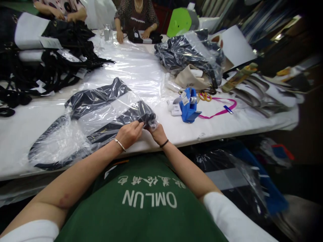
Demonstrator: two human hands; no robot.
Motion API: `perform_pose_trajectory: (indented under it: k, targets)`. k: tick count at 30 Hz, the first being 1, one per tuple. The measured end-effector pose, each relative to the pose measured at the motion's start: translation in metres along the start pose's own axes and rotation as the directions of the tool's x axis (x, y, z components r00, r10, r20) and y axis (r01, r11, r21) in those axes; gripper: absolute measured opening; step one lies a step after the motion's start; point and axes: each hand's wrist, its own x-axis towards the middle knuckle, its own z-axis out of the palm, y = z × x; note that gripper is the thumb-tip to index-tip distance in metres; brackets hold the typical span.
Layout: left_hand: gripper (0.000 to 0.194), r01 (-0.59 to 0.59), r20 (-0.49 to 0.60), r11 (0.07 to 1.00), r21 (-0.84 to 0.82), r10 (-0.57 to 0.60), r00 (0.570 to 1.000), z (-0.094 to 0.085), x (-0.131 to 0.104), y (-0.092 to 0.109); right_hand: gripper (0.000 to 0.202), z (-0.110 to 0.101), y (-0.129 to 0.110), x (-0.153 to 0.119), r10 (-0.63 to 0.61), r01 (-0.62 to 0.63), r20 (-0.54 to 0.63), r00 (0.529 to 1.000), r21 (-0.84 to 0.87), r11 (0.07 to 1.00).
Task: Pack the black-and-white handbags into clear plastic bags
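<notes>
A black bag in a transparent plastic bag [103, 111] lies on the white table, its looped strap spread at the left under the film. Sheets of pale packing show through the plastic. My left hand [130, 134], with a bracelet at the wrist, pinches the near edge at the right end. Beside it, my right hand [158, 134], a dark band on the wrist, grips the bunched plastic at that same corner. The fingertips of both hands almost meet; some fingers of the right are hidden behind the film.
Black strapped bags with tags [73, 43] are heaped at left. Flat plastic bags [126, 64] lie beyond. On the right are a blue label dispenser [188, 106], yellow scissors handles [205, 96], a pink lanyard [222, 111] and wrapped bags [186, 50]. Two people sit opposite.
</notes>
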Motion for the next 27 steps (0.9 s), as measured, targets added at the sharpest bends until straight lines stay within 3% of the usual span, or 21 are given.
perform_pose_trajectory:
  k: [4, 7, 9, 12, 14, 16, 18, 23, 27]
  targets:
    - [0.03, 0.058, -0.149, 0.998, 0.002, -0.057, 0.987, -0.027, -0.007, 0.001, 0.022, -0.003, -0.018, 0.022, -0.252, 0.274, 0.107, 0.962, -0.356, 0.894]
    - [0.032, 0.074, -0.195, 0.997, -0.032, -0.079, 0.978, -0.045, -0.02, 0.006, 0.022, -0.006, -0.025, 0.032, -0.345, 0.387, 0.176, 0.922, -0.463, 0.797]
    - [0.034, 0.049, -0.199, 0.997, -0.054, -0.059, 0.978, -0.052, -0.033, 0.012, 0.018, -0.006, -0.023, 0.037, -0.341, 0.396, 0.202, 0.918, -0.463, 0.793]
    - [0.035, -0.026, -0.142, 0.994, -0.103, 0.011, 0.99, -0.053, -0.058, 0.023, 0.012, -0.003, -0.012, 0.049, -0.207, 0.291, 0.266, 0.942, -0.33, 0.898]
    - [0.033, -0.083, -0.089, 0.987, -0.137, 0.072, 0.993, -0.046, -0.074, 0.029, 0.017, 0.003, -0.003, 0.062, -0.028, 0.082, 0.344, 0.939, -0.144, 0.986]
    - [0.028, -0.115, -0.051, 0.981, -0.156, 0.109, 0.993, -0.035, -0.088, 0.034, 0.029, 0.012, 0.001, 0.08, 0.128, -0.147, 0.404, 0.906, 0.017, 0.989]
    - [0.024, -0.125, -0.014, 0.978, -0.164, 0.125, 0.992, -0.022, -0.095, 0.036, 0.038, 0.026, 0.0, 0.104, 0.227, -0.291, 0.417, 0.88, 0.098, 0.952]
    - [0.02, -0.214, 0.059, 0.968, -0.132, 0.223, 0.973, -0.004, -0.093, 0.022, 0.027, 0.059, -0.016, 0.153, 0.301, -0.327, 0.276, 0.913, 0.054, 0.943]
    - [0.021, -0.332, 0.181, 0.932, -0.147, 0.355, 0.917, -0.027, -0.098, -0.006, 0.017, 0.057, -0.02, 0.144, 0.24, -0.256, 0.186, 0.953, 0.065, 0.965]
